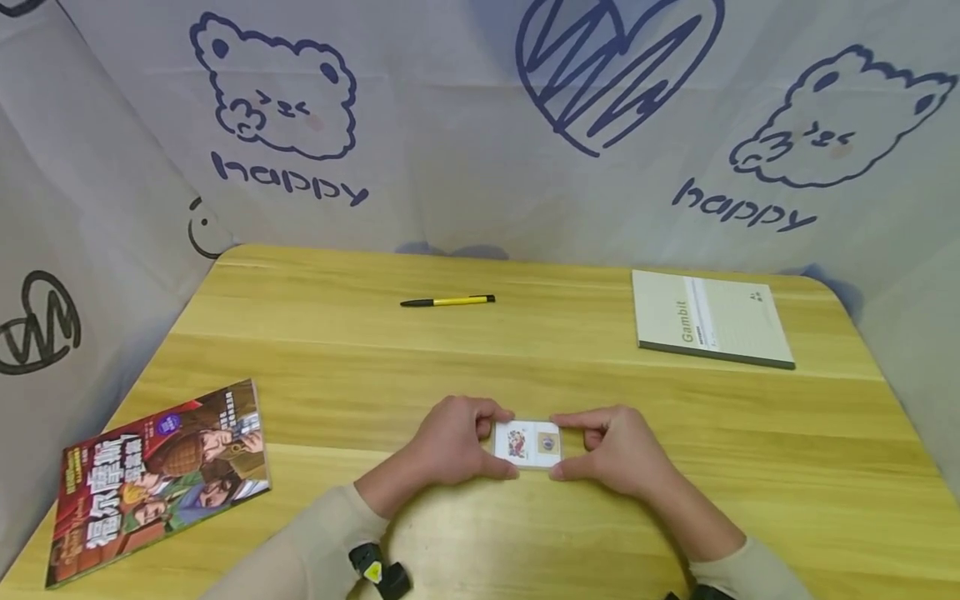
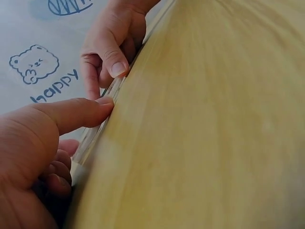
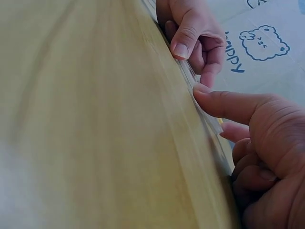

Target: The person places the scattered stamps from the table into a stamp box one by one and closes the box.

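A small flat clear-edged case, white inside with a colourful picture on its left half and a round emblem on a tan square on its right, lies near the middle front of the table. My left hand pinches its left end between thumb and index finger. At the opposite end, the thumb and index finger of my right hand grip it the same way. Both wrist views see the case edge-on as a thin transparent strip, close over the wood, with the other fingers curled in.
On the left lies a comic-style book with a red and brown cover. A yellow and black pen rests toward the back of the wooden table. The beige notebook is at the back right. Drawn-on white cloth hangs behind.
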{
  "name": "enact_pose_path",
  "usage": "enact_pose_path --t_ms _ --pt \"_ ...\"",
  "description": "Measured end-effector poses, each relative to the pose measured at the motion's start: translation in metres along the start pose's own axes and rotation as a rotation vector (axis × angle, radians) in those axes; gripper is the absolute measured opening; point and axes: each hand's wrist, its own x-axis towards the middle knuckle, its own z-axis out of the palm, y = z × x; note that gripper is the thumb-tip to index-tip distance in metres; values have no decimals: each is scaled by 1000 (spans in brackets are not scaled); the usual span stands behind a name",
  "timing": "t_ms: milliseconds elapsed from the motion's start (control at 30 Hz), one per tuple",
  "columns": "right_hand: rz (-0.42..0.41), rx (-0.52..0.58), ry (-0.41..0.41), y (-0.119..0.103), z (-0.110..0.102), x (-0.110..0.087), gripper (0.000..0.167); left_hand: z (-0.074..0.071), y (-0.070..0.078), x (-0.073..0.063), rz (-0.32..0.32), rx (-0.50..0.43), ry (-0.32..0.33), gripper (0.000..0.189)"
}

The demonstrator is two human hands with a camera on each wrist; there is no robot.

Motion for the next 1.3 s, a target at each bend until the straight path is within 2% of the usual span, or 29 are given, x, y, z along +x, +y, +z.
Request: enact_pose_path --t_ms 267,467,600,833,1000,1300 --pt "-95 -52 19 6 1 1 58 -1 -7 1 36 4 11 61" --pt "-118 -21 10 9 0 3 58 -5 -14 -2 54 -9 53 57" --pt "-133 9 -14 11 -2 4 55 -7 -13 -3 74 7 47 55" --pt "-121 0 -42 9 -10 8 54 -7 -5 4 35 -27 6 57" --pt "-117 8 -53 9 -9 8 54 -6 -4 6 20 -46 -1 56" --pt "-182 23 -76 14 -9 6 63 -7 -6 4 44 55 13 59"
